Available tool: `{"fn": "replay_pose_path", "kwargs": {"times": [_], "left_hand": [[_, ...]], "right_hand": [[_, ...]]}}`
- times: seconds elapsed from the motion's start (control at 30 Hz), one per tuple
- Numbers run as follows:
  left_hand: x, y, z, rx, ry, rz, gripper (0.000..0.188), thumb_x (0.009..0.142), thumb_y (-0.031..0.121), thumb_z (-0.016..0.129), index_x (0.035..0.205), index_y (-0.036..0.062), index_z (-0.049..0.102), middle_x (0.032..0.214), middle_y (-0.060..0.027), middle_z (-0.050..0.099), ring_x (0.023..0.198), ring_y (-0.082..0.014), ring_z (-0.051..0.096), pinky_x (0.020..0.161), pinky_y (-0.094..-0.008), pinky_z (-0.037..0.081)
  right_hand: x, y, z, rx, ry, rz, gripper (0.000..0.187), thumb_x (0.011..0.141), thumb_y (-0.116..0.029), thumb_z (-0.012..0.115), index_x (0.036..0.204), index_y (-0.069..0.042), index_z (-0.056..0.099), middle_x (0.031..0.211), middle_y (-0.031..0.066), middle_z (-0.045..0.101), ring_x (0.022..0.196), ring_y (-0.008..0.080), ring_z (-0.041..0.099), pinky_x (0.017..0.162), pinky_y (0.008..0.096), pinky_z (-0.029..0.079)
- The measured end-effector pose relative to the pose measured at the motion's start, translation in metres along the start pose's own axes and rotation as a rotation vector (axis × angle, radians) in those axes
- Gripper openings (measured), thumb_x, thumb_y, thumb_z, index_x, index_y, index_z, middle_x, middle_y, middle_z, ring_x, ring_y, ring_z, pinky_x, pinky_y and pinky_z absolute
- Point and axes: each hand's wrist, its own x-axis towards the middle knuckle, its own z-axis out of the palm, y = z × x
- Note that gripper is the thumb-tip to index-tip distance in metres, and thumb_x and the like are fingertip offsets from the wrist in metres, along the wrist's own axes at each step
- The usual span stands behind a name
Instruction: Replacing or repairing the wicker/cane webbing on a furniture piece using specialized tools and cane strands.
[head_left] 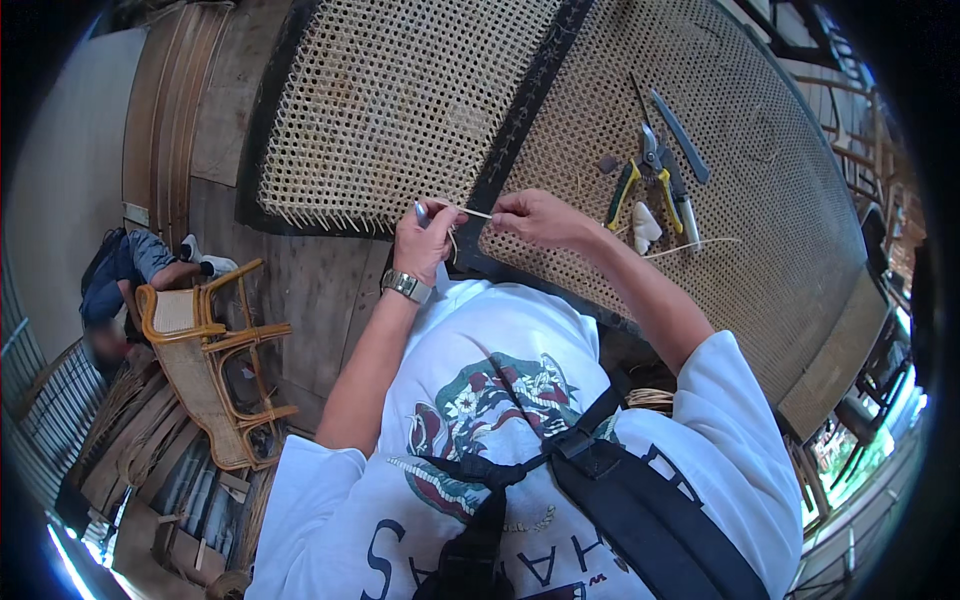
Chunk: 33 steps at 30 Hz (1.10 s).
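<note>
A short pale cane strip (476,213) is stretched between my hands, just above the near edge of the woven cane panel (400,90). My left hand (425,238), with a metal watch on its wrist, is closed around the strip's left end. A slim blue-grey piece (420,212) also pokes out of that fist; its kind is hard to make out. The strip's other end is pinched in the fingers of my right hand (540,217). Loose cane ends fringe the panel's edge beside my left hand.
On the right-hand woven section lie yellow-handled pruning shears (650,165), a grey blade (681,135), a pale-handled tool (688,215) and a crumpled white piece (645,227). At left, a person (135,270) bends beside a rattan chair (205,370).
</note>
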Motion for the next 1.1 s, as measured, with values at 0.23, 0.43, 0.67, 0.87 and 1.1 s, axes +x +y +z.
{"fn": "replay_pose_path", "kwargs": {"times": [0.23,0.43,0.67,0.87,1.1], "left_hand": [[0.012,-0.011,0.028,0.031,0.023,0.004,0.009,0.094,0.015,0.067,0.099,0.0077,0.064,0.077,-0.003,0.069,0.045,-0.0055,0.049,0.039,-0.0216,0.035],[0.002,-0.001,0.027,0.028,0.076,-0.325,0.02,0.101,0.02,0.055,0.114,0.0053,0.057,0.084,-0.0082,0.068,0.057,-0.012,0.06,0.046,-0.0267,0.051],[0.01,0.007,0.022,0.801,0.027,-0.079,0.036,0.102,0.033,0.048,0.106,0.0035,0.068,0.068,-0.0085,0.071,0.068,-0.0172,0.07,0.06,-0.0354,0.054],[0.034,0.0,0.01,0.861,0.015,-0.009,0.042,0.098,0.039,0.049,0.102,0.0042,0.072,0.076,-0.0073,0.073,0.069,-0.0195,0.067,0.069,-0.0374,0.051],[0.029,0.011,0.017,0.649,0.032,-0.065,0.03,0.097,0.028,0.058,0.098,0.0016,0.073,0.078,-0.0069,0.074,0.06,-0.0093,0.065,0.056,-0.0278,0.051]], "right_hand": [[0.012,-0.007,0.018,-0.005,0.189,-0.034,0.015,0.098,-0.015,0.06,0.106,-0.001,0.062,0.077,0.0057,0.061,0.068,0.0138,0.058,0.062,0.0315,0.049],[0.02,0.004,-0.016,-0.585,0.494,-0.219,0.015,0.081,-0.002,0.059,0.095,-0.005,0.065,0.08,0.014,0.064,0.08,0.031,0.066,0.074,0.04,0.053],[0.036,-0.028,-0.049,-0.612,0.386,-0.138,0.015,0.083,-0.019,0.061,0.091,-0.015,0.074,0.084,0.0119,0.073,0.081,0.0325,0.071,0.071,0.0442,0.056],[0.052,-0.024,-0.043,-0.775,0.415,-0.251,0.014,0.082,-0.023,0.064,0.089,-0.013,0.072,0.081,0.0124,0.072,0.08,0.0321,0.071,0.068,0.0458,0.057],[0.058,-0.033,-0.027,-0.999,0.466,-0.391,0.007,0.081,-0.019,0.064,0.079,-0.012,0.065,0.073,0.008,0.068,0.075,0.0277,0.07,0.073,0.0436,0.049]]}}
